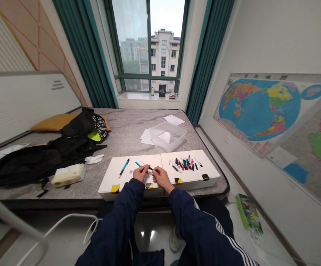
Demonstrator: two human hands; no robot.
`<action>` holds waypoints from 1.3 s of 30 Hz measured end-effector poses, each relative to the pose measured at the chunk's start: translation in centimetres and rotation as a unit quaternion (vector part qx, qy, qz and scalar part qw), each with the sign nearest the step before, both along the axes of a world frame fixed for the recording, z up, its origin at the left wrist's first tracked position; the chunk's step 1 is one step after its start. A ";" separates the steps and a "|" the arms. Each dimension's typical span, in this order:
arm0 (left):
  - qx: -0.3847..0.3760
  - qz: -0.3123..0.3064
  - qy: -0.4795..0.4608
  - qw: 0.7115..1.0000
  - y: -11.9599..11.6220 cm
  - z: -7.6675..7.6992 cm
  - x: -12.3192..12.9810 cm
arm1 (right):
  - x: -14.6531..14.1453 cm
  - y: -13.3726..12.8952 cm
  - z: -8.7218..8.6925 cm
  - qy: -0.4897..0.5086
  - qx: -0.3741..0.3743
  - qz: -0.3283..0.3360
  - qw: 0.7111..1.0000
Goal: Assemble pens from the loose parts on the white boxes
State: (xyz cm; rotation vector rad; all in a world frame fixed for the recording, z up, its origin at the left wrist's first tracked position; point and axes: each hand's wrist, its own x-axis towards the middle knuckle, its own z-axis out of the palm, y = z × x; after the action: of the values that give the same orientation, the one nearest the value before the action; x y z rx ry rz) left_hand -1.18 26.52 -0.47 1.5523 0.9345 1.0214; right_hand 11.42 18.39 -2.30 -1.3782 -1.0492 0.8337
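Observation:
My left hand (142,173) and my right hand (160,175) are close together over the left white box (109,183). Between their pinched fingers is a small black pen part (150,168), partly hidden by the fingertips. A teal barrel piece (137,164) lies just beyond my left hand, beside a thin light rod. Farther left on the same box rests a whole teal and black pen (124,168). Several black, red and teal pen parts (187,163) are scattered on the right white box (208,168).
Behind the boxes, a clear plastic bin (174,142) stands by white papers (146,136). Black bags (38,159), a tissue pack (68,175) and a crumpled tissue (94,159) lie to the left. Yellow-black tape marks the boxes' front edges.

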 end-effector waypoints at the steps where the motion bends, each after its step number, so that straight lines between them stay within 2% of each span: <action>1: -0.004 -0.005 -0.002 1.000 0.1 -0.1 0.0 | 0.0 0.0 -0.1 -0.008 0.000 0.004 1.000; 9: -0.018 -0.022 -0.029 0.999 0.4 -0.5 -0.1 | 0.1 0.2 -0.6 -0.042 -0.014 0.018 0.999; 17: -0.015 -0.020 -0.039 0.999 0.4 -0.6 0.0 | 0.3 0.3 -0.1 0.012 -0.024 0.043 0.999; 29: 0.002 -0.006 -0.010 1.000 0.1 -0.1 0.0 | 0.3 0.3 0.1 0.055 -0.022 -0.001 0.998; 39: 0.026 0.000 0.009 1.000 -0.1 0.1 -0.1 | -0.5 -0.3 0.8 0.010 -0.011 -0.038 0.999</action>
State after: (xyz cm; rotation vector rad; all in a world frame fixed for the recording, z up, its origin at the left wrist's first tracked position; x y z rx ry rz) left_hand -1.24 26.40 -0.38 1.6069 0.9260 1.0409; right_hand 10.89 18.07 -1.47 -1.4166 -0.9699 0.8041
